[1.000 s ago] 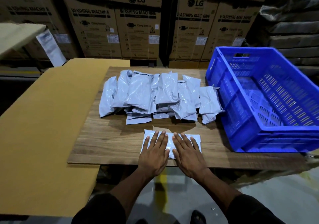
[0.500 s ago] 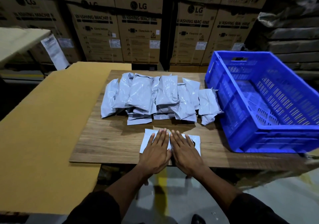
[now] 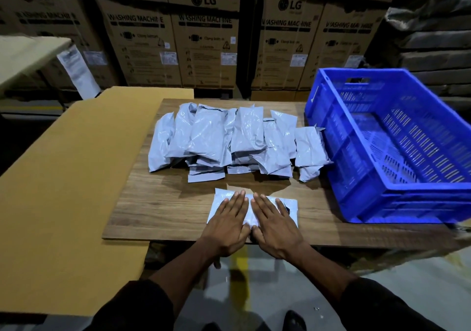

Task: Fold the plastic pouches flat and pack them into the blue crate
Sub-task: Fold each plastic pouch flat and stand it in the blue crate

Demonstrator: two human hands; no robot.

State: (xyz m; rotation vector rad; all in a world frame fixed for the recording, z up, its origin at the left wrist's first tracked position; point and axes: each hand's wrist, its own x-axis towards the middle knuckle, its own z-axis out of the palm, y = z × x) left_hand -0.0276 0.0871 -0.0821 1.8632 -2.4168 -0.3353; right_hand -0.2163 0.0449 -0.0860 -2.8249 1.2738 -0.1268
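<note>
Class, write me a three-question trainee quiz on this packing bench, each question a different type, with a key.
1. True or false: the blue crate already holds pouches.
2. Which is pressed flat by the left hand and right hand? A) the single pouch B) the pouch pile C) the crate
3. Fill in: the pile lies on the ____ board.

Key: 1 false; 2 A; 3 wooden.
</note>
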